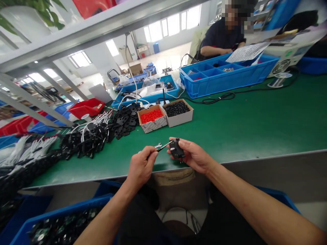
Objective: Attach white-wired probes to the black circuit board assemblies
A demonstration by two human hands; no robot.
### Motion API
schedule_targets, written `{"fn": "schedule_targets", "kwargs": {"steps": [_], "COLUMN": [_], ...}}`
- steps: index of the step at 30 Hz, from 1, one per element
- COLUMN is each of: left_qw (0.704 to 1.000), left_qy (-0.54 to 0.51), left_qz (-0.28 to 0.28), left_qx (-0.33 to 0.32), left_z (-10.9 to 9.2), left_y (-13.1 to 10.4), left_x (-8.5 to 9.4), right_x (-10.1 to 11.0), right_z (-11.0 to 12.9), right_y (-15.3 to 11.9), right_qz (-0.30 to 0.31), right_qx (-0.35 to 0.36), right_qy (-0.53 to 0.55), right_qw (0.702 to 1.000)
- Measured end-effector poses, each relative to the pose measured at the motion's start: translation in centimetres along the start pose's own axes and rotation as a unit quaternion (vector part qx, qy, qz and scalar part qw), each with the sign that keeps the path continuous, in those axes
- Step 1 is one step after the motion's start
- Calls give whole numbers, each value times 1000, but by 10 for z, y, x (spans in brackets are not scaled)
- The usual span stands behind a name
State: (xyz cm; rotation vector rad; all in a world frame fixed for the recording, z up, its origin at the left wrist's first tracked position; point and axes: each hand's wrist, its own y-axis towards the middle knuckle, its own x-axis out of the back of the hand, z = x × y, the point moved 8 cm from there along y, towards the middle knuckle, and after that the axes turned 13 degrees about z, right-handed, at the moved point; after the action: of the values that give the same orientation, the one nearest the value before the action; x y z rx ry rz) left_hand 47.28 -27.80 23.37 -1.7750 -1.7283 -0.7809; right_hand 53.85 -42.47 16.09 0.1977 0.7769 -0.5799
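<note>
Over the front edge of the green table, my left hand (141, 166) is closed round a thin, dark tweezers-like tool (163, 147). Its bright tip points right and meets, or comes very near, a small black plastic part (176, 148). My right hand (195, 154) grips that part between thumb and fingers. A short metal pin sticks out of the part's face, and thin prongs show at its lower edge. Just behind my left hand lies an open-ended wrench (158, 145), partly hidden by the fingers.
Small boxes of red pieces (152, 116) and black pieces (177, 109) stand beyond my hands. Black flat parts (125, 120) and bundled cables (87, 137) lie leftward. A divided blue bin (224, 81) and solder spool (279, 80) stand behind. A co-worker (219, 37) sits opposite.
</note>
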Motion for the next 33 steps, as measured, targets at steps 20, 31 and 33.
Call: {"fn": "schedule_targets", "kwargs": {"steps": [20, 31, 33], "left_qw": [959, 956, 914], "left_qy": [-193, 193, 307], "left_qz": [197, 168, 167], "left_qx": [67, -144, -208], "left_z": [7, -4, -9], "left_y": [-13, 9, 20], "left_x": [-26, -22, -28], "right_x": [-23, -17, -10], "right_z": [11, -33, -40], "right_y": [-9, -10, -7], "right_qz": [89, -52, -90], "right_qx": [-27, -118, -137], "right_qy": [-384, -201, -138], "right_qw": [919, 971, 977]}}
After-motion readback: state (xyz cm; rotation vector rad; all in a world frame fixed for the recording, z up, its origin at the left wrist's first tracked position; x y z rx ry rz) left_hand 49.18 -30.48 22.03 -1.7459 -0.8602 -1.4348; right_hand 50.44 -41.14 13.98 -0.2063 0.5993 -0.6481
